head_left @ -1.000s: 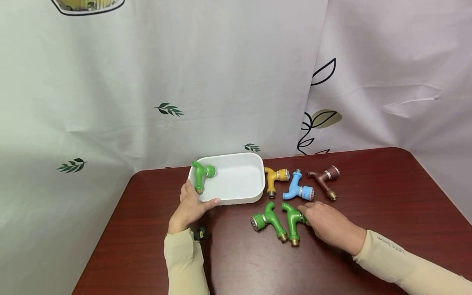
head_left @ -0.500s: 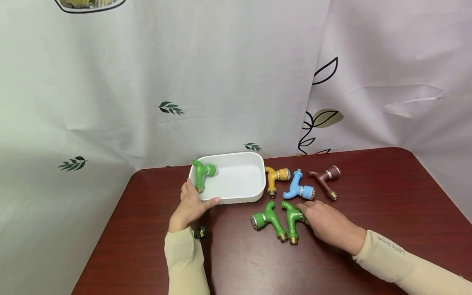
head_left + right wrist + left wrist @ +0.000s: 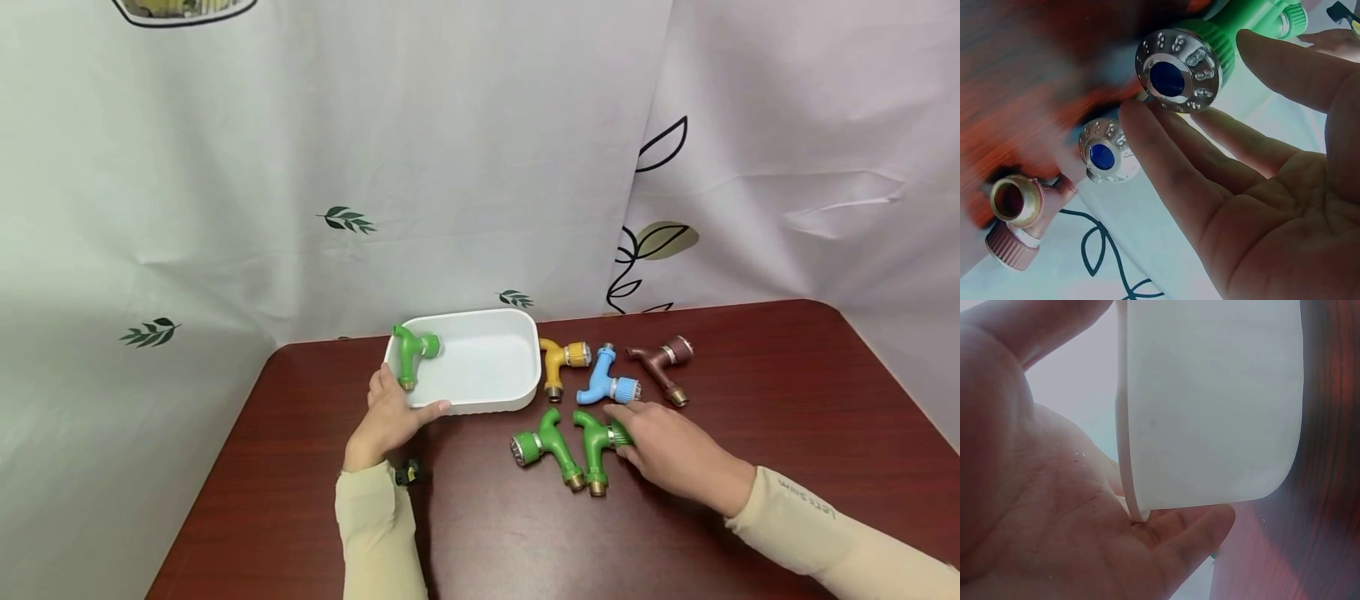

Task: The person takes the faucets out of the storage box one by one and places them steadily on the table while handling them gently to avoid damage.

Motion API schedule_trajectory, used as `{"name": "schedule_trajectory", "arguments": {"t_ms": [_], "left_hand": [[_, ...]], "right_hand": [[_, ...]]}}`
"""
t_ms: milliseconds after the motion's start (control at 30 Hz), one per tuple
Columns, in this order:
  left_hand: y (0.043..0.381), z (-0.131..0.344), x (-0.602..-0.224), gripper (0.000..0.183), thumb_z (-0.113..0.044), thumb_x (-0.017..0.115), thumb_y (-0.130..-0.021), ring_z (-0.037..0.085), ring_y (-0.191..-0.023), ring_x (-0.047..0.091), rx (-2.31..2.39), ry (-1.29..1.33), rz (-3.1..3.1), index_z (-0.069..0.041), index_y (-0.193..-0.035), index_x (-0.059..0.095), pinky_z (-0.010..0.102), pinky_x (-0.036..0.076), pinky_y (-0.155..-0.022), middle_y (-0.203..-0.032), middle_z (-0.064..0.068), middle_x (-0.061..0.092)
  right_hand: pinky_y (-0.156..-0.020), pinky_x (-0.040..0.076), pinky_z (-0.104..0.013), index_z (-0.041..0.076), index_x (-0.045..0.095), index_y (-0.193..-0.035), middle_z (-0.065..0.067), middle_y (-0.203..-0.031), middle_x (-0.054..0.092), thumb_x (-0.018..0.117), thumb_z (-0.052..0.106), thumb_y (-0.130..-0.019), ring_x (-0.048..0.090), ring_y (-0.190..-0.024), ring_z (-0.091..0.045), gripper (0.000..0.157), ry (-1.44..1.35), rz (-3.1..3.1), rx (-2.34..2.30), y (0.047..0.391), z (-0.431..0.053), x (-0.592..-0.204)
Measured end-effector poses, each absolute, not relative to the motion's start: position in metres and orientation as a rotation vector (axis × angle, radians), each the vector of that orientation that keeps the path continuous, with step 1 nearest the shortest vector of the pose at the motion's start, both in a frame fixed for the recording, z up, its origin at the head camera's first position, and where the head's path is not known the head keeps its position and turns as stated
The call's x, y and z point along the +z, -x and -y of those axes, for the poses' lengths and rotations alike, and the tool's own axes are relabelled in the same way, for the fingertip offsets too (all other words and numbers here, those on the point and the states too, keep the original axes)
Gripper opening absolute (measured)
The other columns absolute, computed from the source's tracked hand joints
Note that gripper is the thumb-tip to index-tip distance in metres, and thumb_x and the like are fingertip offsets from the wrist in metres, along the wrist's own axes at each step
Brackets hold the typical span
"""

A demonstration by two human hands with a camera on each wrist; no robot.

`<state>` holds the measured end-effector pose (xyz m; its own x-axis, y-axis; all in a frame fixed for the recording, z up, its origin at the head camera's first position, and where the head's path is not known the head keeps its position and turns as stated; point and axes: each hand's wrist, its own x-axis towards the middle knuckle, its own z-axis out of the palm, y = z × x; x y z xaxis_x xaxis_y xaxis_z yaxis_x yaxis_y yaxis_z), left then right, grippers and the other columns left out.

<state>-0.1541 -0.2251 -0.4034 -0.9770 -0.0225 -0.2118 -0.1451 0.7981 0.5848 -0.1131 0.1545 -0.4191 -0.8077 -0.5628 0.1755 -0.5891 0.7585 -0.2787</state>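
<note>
My left hand (image 3: 386, 421) holds the near left corner of a white plastic tray (image 3: 480, 407), thumb along the front and fingers round the left side. In the left wrist view the tray's wall (image 3: 1216, 406) fills the middle, with fingertips against it. A green faucet (image 3: 407, 354) lies inside at the left end. My right hand (image 3: 667, 450) is at the knob of another green faucet (image 3: 594, 450) on the table. From the right wrist, thumb and extended fingers stand on either side of that ribbed knob (image 3: 1175, 72), with a gap at the thumb. A third green faucet (image 3: 552, 450) lies beside it.
Right of the tray lie a yellow faucet (image 3: 553, 367), a blue faucet (image 3: 600, 379) and a brown faucet (image 3: 660, 367). All rest on the dark red wooden table (image 3: 495, 533). A white patterned cloth (image 3: 465, 167) hangs behind the back edge.
The right hand's fingers have spread and shifted slightly, so more of the green faucet's knob shows between them. The left hand and the tray stay in place.
</note>
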Motion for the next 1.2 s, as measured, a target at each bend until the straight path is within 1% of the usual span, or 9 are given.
{"name": "schedule_trajectory", "arguments": {"t_ms": [133, 333, 567, 833, 1033, 1200], "left_hand": [[0.153, 0.225, -0.403, 0.126, -0.046, 0.078, -0.086, 0.05, -0.145, 0.007, 0.93, 0.136, -2.789, 0.015, -0.151, -0.011, 0.059, 0.021, -0.116, -0.158, 0.035, -0.003], [0.153, 0.225, -0.401, 0.126, -0.046, 0.078, -0.086, 0.05, -0.145, 0.006, 0.93, 0.132, -2.785, 0.015, -0.151, -0.012, 0.06, 0.021, -0.115, -0.158, 0.035, -0.003], [0.153, 0.225, -0.402, 0.125, -0.046, 0.078, -0.086, 0.05, -0.145, 0.008, 0.927, 0.151, -2.79, 0.015, -0.151, -0.01, 0.06, 0.022, -0.115, -0.158, 0.035, -0.001], [0.153, 0.224, -0.402, 0.127, -0.047, 0.078, -0.085, 0.051, -0.145, 0.007, 0.935, 0.142, -2.784, 0.015, -0.151, -0.011, 0.06, 0.022, -0.115, -0.158, 0.035, -0.002], [0.153, 0.224, -0.403, 0.125, -0.045, 0.078, -0.086, 0.05, -0.145, 0.007, 0.938, 0.142, -2.788, 0.015, -0.151, -0.01, 0.059, 0.022, -0.116, -0.158, 0.034, -0.002], [0.153, 0.225, -0.403, 0.126, -0.046, 0.078, -0.085, 0.051, -0.146, 0.006, 0.943, 0.143, -2.79, 0.015, -0.151, -0.01, 0.059, 0.02, -0.116, -0.158, 0.035, -0.002]], "right_hand": [[-0.079, 0.056, -0.046, -0.006, 0.065, -0.121, -0.018, -0.11, 0.069, 0.082, 0.011, -0.083, 0.067, -0.098, -0.032, 0.045, -0.934, 2.847, 0.512, 0.113, -0.154, -0.416], [-0.083, 0.055, -0.049, -0.004, 0.066, -0.122, -0.019, -0.114, 0.068, 0.079, 0.017, -0.088, 0.066, -0.104, -0.034, 0.042, -0.894, 2.876, 0.515, 0.113, -0.152, -0.408], [-0.082, 0.055, -0.046, -0.003, 0.066, -0.121, -0.015, -0.112, 0.068, 0.079, 0.016, -0.087, 0.066, -0.102, -0.029, 0.041, -0.902, 2.839, 0.502, 0.117, -0.147, -0.4], [-0.085, 0.054, -0.048, -0.004, 0.066, -0.123, -0.017, -0.111, 0.068, 0.08, 0.018, -0.087, 0.066, -0.102, -0.03, 0.045, -0.891, 2.799, 0.468, 0.12, -0.143, -0.391], [-0.089, 0.052, -0.051, -0.005, 0.066, -0.125, -0.017, -0.116, 0.067, 0.079, 0.02, -0.088, 0.064, -0.108, -0.033, 0.045, -0.87, 2.821, 0.485, 0.124, -0.139, -0.381], [-0.088, 0.053, -0.051, -0.002, 0.066, -0.125, -0.019, -0.119, 0.067, 0.079, 0.022, -0.089, 0.064, -0.111, -0.035, 0.046, -0.86, 2.811, 0.512, 0.128, -0.13, -0.379]]}}
